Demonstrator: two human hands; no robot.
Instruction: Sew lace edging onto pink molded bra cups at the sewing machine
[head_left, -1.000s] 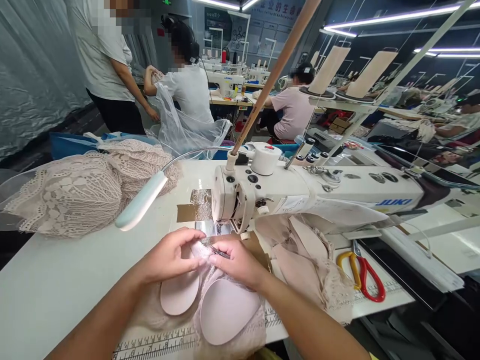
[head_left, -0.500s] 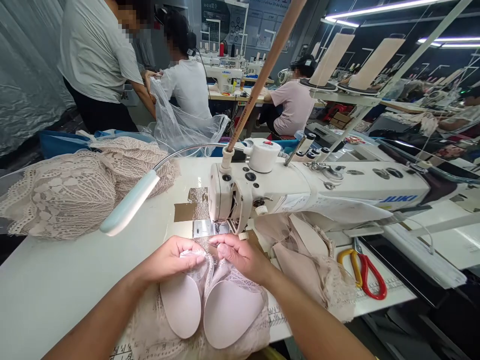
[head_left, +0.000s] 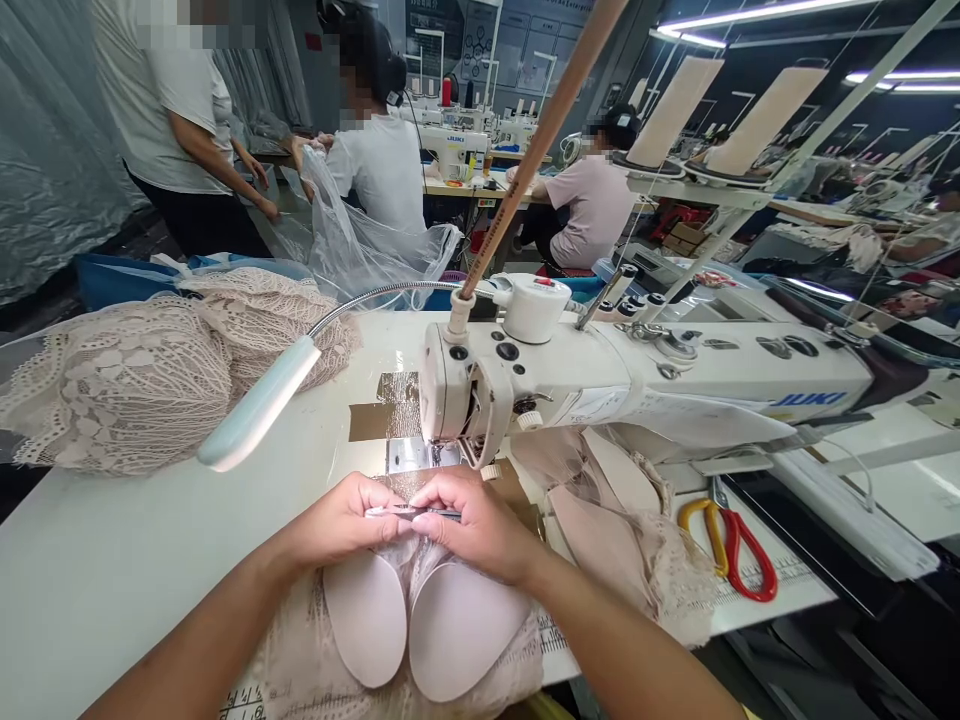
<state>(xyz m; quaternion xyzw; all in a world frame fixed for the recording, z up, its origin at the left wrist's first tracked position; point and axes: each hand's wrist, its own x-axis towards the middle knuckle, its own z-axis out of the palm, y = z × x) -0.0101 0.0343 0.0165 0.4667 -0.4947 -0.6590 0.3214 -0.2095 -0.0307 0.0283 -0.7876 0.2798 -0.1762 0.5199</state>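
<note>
A pale pink lace bra (head_left: pixel 367 615) with two smooth padded cups lies in front of me, its cups toward my body. My left hand (head_left: pixel 349 520) is closed, pinching the top edge of the lace between thumb and fingers. Close beside it, my right hand (head_left: pixel 472 522) pinches the same edge, thumbs nearly meeting. A thin dark strip shows under the right fingers; I cannot make out what it is. Just beyond both hands is the needle area of a white sewing machine (head_left: pixel 555 375). More beige lace fabric is under the cups.
Beige lace pieces (head_left: pixel 142 385) are heaped at the left. A lamp (head_left: pixel 262 405) on a bent neck reaches over the table (head_left: pixel 187 560). More bra pieces (head_left: pixel 600 520) and red-and-yellow-handled scissors (head_left: pixel 742 555) lie at the right. Several people sit or stand behind.
My hands have drawn together along the lace edge, and the right fingers have curled in. The thin dark strip now shows. At the back left, the standing person's arms have moved left.
</note>
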